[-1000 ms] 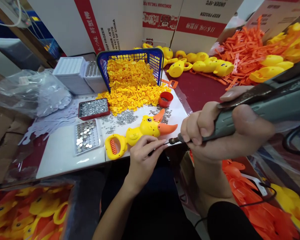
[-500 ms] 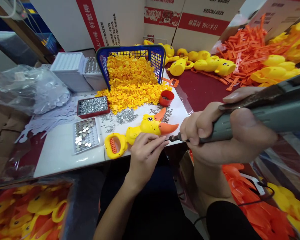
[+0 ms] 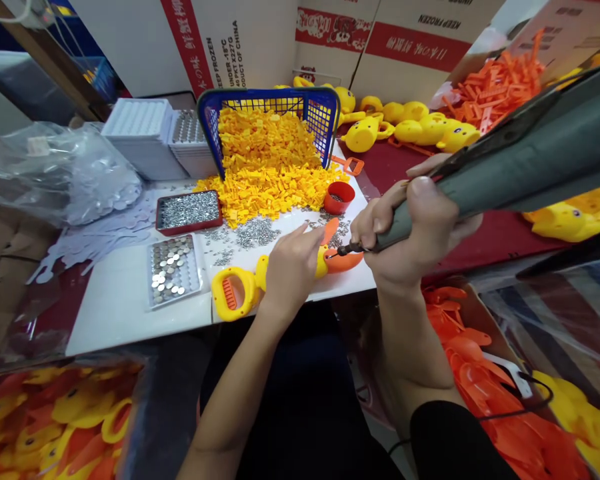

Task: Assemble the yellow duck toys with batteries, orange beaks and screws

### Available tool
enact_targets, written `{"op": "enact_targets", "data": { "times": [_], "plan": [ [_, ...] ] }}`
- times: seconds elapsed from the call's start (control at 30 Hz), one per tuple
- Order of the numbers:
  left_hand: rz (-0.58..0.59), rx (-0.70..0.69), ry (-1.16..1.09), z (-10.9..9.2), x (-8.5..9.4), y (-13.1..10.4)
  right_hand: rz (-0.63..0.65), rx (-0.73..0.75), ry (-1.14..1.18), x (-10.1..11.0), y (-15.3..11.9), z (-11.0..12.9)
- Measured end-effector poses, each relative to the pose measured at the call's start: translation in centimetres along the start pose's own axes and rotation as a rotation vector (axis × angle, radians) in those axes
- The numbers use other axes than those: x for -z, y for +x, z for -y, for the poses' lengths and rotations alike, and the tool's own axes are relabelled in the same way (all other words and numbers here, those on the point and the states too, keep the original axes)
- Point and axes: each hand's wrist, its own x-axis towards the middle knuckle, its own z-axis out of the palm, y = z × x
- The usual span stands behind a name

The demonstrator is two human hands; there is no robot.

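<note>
A yellow toy duck [image 3: 223,308] with an orange beak lies on its side at the front edge of the white work surface. My left hand [image 3: 291,268] is laid over its head and neck and grips it, hiding most of the head. In my right hand [image 3: 405,233] is a grey-green electric screwdriver [image 3: 505,173], slanting down to the left. Its thin bit [image 3: 343,251] meets the duck at the base of the beak [image 3: 345,261]. Whether a screw sits under the tip is too small to tell.
Behind the duck lie loose screws [image 3: 255,233], a red cup [image 3: 339,197] and a blue basket [image 3: 270,95] spilling small yellow parts [image 3: 267,190]. Left are a screw tray [image 3: 189,210] and a tray of button cells [image 3: 175,270]. Orange parts [image 3: 480,373] fill a box at lower right.
My left hand has gone from fingertips at the screwdriver bit to a hold over the duck's head. The screwdriver has tilted more steeply, its bit now up at the beak's base.
</note>
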Motion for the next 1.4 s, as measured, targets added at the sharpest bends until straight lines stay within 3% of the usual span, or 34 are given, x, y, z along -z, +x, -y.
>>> {"op": "enact_targets", "data": {
  "times": [0.1,0.33,0.63,0.9,1.13,1.27,1.4],
  "plan": [
    [0.072,0.126,0.011,-0.1,-0.4,-0.1,0.043,-0.003,0.002,0.3,0.1,-0.5],
    [0.048,0.305,-0.139,-0.4,0.2,0.1,-0.002,-0.042,-0.053,0.2,-0.1,-0.6],
    [0.087,0.366,-0.189,-0.7,0.5,0.1,0.0,-0.072,-0.09,0.0,-0.6,-0.7],
    [0.1,0.358,-0.081,-1.4,0.6,0.2,0.197,-0.066,-0.092,1.1,-1.7,-1.3],
    [0.041,0.35,-0.152,-1.3,0.5,-0.1,0.213,-0.114,-0.026,1.0,-0.9,-0.9],
    [-0.037,0.311,-0.19,-0.8,-0.2,-0.8,0.069,-0.086,0.051,0.8,0.5,-0.3],
    [-0.134,0.135,-0.173,-0.5,-0.8,-1.7,-0.094,-0.011,0.074,0.4,1.9,0.5]
  ]
}}
